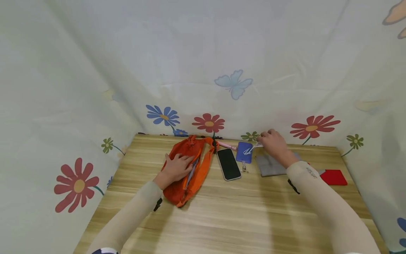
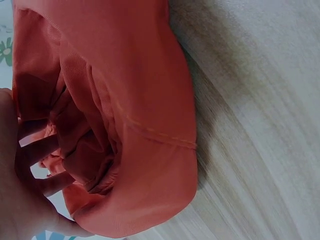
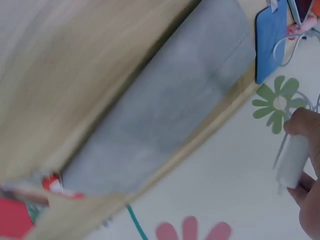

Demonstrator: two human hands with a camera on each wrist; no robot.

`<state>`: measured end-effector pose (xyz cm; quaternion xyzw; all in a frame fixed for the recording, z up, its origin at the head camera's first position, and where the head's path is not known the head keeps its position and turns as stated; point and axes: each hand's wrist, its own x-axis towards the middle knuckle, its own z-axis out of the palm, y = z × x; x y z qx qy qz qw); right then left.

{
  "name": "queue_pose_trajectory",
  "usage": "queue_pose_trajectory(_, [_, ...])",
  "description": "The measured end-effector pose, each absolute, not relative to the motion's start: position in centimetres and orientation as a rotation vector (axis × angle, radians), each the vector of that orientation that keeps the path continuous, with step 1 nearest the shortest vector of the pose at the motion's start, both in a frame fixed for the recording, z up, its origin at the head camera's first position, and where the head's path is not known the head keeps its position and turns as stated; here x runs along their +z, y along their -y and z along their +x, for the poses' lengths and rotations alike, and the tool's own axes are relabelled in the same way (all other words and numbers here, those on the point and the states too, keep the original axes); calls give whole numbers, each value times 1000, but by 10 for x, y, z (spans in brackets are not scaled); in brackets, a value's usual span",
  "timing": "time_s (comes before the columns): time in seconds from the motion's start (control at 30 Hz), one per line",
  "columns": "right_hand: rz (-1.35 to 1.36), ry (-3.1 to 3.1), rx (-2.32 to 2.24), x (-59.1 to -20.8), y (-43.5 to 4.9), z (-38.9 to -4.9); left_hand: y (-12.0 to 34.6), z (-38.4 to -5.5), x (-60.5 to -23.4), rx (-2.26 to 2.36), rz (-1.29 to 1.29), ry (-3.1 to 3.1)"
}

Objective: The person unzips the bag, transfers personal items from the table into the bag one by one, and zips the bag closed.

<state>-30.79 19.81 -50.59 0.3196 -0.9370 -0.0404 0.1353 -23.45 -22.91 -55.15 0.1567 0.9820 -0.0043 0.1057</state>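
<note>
An orange waist bag (image 1: 177, 194) lies on the wooden table, its zip side facing right. My left hand (image 1: 177, 167) rests on it with fingers spread; in the left wrist view those fingers lie against the folded cloth of the bag (image 2: 150, 190). At the back of the table my right hand (image 1: 274, 144) holds a small white object with a thin white cord (image 3: 294, 160), whose exact kind I cannot tell. Its cord loops over a blue card holder (image 1: 244, 157). Left of that lies a phone (image 1: 229, 164), dark screen up.
A grey folded pouch (image 1: 269, 166) lies below my right forearm, with a red item (image 1: 334, 177) farther right. A pink pen-like stick (image 1: 226, 145) lies behind the phone. A flower-printed white curtain (image 1: 203, 98) rises along the table's back edge.
</note>
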Motion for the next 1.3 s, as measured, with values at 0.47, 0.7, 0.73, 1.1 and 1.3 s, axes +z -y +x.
queue_pose_trajectory(0.47, [1583, 2411, -485, -518, -153, -279, 231, -235, -555, 13, 468, -2901])
queue_pose_trajectory(0.7, [1740, 2515, -309, -529, -142, -285, 230, -234, -553, 17, 453, -2898])
queue_pose_trajectory(0.73, [1767, 2555, -289, -530, -141, -286, 230, -234, -553, 20, 455, -2898])
queue_pose_trajectory(1.1, [1845, 3107, 138, -522, -160, -291, 231, -233, -555, 7, 470, -2907])
queue_pose_trajectory(1.3, [2026, 2965, 24, -518, -166, -279, 231, -233, -554, 41, 471, -2908])
